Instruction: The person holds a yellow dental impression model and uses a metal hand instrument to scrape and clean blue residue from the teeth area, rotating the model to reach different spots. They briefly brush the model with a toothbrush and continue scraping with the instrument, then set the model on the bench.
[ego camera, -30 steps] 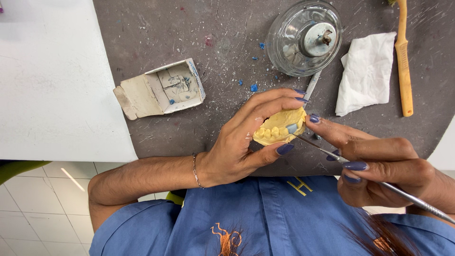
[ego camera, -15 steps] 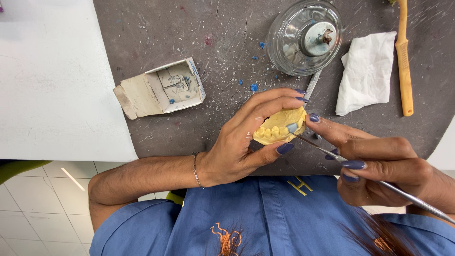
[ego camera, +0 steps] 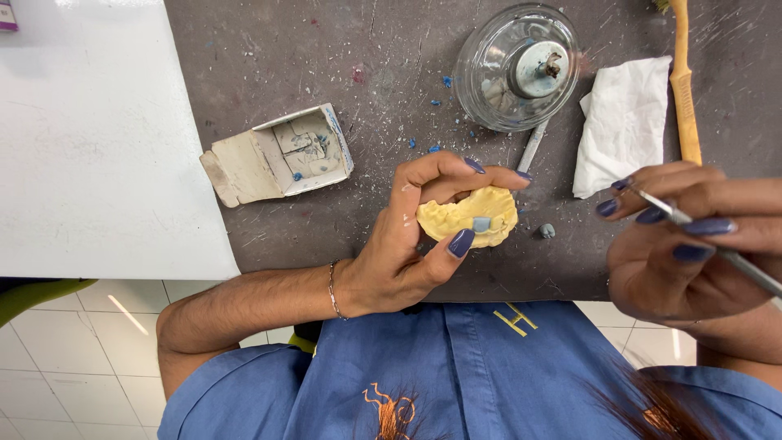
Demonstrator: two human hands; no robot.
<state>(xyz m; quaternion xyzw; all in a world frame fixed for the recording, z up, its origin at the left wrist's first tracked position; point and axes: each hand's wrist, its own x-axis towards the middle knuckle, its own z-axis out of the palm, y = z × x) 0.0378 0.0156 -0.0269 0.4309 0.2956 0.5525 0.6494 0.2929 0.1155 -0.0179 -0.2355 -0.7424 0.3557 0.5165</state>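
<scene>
Left hand (ego camera: 399, 244) curled around yellow cast (ego camera: 468, 216)

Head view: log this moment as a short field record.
Left hand: grips yellow dental cast bearing a small blue-grey piece
Right hand: holds thin metal instrument, tip clear of the cast
Surface: dark speckled bench mat
Behind cast: glass burner, white tissue
Left of cast: opened small cardboard box
</scene>
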